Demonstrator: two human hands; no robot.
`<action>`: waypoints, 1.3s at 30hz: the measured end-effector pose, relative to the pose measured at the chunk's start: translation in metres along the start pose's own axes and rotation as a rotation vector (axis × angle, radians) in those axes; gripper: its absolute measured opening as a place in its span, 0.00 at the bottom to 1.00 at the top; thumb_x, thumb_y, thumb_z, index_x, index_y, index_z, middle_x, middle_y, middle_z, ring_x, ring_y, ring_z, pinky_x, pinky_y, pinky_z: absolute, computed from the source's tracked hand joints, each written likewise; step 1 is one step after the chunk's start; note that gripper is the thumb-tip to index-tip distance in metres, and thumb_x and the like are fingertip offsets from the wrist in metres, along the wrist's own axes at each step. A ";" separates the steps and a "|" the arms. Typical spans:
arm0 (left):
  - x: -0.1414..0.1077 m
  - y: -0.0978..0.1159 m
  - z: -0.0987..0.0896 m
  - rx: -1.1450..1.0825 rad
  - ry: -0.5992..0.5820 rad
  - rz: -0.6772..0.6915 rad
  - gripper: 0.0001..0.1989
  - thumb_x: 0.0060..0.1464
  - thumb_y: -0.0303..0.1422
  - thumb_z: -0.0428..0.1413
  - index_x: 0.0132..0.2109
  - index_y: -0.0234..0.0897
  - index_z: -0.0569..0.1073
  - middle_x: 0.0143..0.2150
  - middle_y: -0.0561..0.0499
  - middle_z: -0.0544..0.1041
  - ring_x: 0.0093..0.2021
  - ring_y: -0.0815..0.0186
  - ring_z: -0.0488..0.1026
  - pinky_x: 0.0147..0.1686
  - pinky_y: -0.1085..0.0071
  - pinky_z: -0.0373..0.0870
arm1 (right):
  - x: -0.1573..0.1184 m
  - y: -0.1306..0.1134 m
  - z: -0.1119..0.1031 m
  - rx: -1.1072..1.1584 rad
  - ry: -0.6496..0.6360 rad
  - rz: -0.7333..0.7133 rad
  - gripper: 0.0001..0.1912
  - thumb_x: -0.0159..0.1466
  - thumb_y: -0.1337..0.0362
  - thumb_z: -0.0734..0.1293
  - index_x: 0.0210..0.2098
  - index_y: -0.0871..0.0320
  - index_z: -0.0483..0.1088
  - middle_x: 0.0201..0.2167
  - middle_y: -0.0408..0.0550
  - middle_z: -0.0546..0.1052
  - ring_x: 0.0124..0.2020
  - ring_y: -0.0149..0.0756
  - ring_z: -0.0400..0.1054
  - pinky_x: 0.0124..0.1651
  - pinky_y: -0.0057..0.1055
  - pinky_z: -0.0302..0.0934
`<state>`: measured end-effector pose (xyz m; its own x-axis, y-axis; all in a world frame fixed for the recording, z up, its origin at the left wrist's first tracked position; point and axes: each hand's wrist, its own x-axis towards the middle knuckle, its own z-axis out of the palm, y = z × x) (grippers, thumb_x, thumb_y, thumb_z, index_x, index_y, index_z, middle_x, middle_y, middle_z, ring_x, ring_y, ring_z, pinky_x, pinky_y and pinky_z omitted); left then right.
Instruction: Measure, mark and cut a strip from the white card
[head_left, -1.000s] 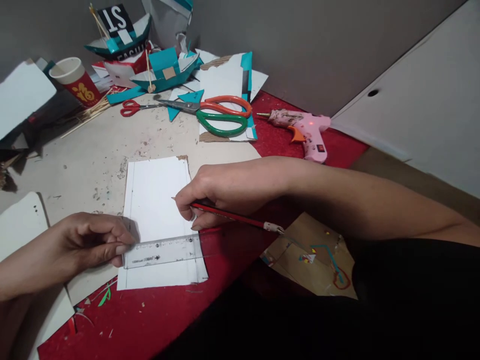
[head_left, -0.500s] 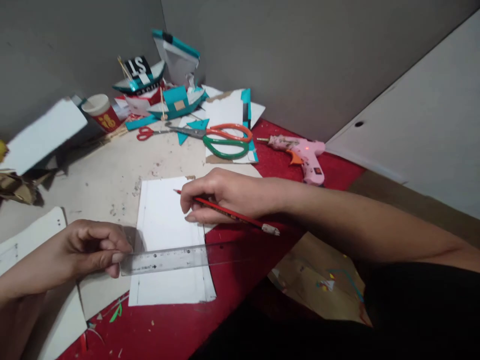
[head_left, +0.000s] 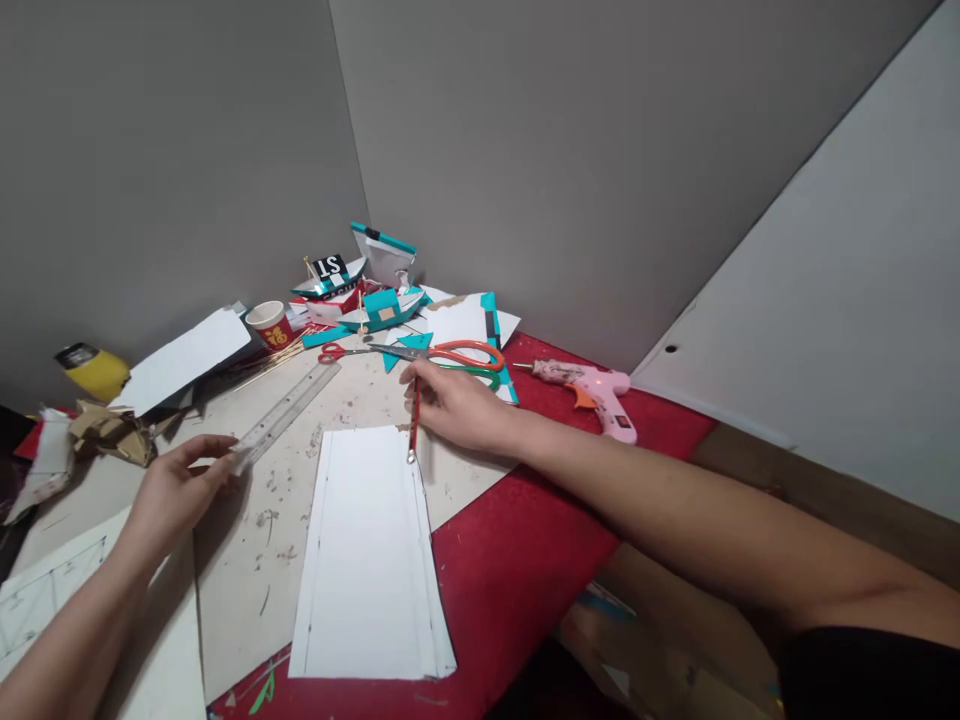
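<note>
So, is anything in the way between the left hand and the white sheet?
Nothing visible: only the stained board shows between the left hand and the sheet. The ruler in that hand lies off the sheet.

The clear ruler (head_left: 289,410) no longer lies across the white card (head_left: 367,560): the left hand (head_left: 180,490) now holds it by its near end, slanting over the beige board (head_left: 244,575) toward the small red-handled scissors (head_left: 330,353). The right hand (head_left: 461,405) has moved from above the card's middle to beside the large scissors (head_left: 469,350), its red pencil (head_left: 414,420) swung round, tail end toward the person.
</note>
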<state>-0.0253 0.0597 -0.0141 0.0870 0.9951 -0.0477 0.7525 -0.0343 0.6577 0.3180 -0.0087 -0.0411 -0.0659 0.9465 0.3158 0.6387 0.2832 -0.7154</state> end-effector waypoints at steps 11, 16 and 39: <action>-0.045 0.031 0.026 0.199 0.019 0.263 0.27 0.53 0.49 0.53 0.56 0.38 0.69 0.43 0.45 0.76 0.31 0.59 0.72 0.37 0.60 0.67 | -0.008 -0.015 0.002 -0.201 -0.317 -0.104 0.22 0.56 0.61 0.72 0.48 0.58 0.66 0.38 0.49 0.74 0.40 0.41 0.66 0.41 0.33 0.60; -0.058 0.036 0.042 0.021 -0.262 0.175 0.34 0.48 0.51 0.58 0.57 0.35 0.67 0.32 0.51 0.78 0.32 0.59 0.75 0.35 0.64 0.69 | -0.010 -0.018 0.007 -0.227 -0.329 -0.102 0.18 0.58 0.67 0.70 0.47 0.58 0.66 0.38 0.48 0.74 0.39 0.39 0.67 0.43 0.32 0.58; -0.089 0.040 0.056 0.190 -0.243 0.280 0.15 0.50 0.36 0.55 0.46 0.39 0.70 0.29 0.53 0.74 0.31 0.60 0.71 0.31 0.67 0.59 | 0.006 -0.033 0.017 -0.320 -0.313 -0.028 0.16 0.67 0.62 0.65 0.53 0.60 0.66 0.42 0.49 0.76 0.40 0.36 0.72 0.43 0.36 0.67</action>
<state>0.0332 -0.0351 -0.0255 0.4399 0.8948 -0.0771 0.7827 -0.3398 0.5214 0.2834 -0.0094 -0.0259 -0.2836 0.9544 0.0935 0.8351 0.2937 -0.4651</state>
